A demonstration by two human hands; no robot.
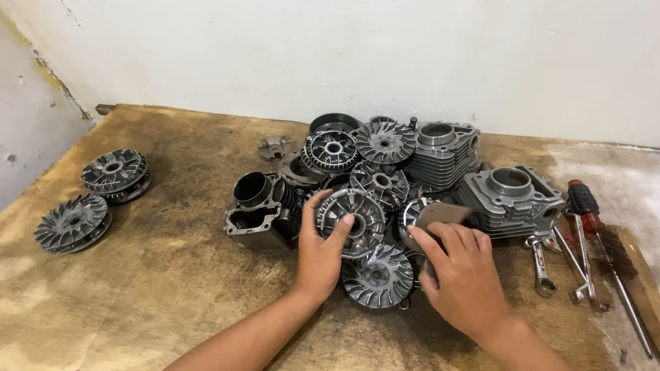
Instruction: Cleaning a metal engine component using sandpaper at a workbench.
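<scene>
A left hand grips a finned metal pulley disc by its edge, thumb across its face. Just beside it, the right hand pinches a brown sanding sheet above its fingertips.

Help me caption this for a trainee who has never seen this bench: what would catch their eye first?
The heap of grey finned metal discs and engine cylinders mid-table stands out first. On it the left hand grips one finned disc, while the right hand holds a brownish pad beside it. Two more discs sit apart at the left; wrenches lie at the right.
</scene>
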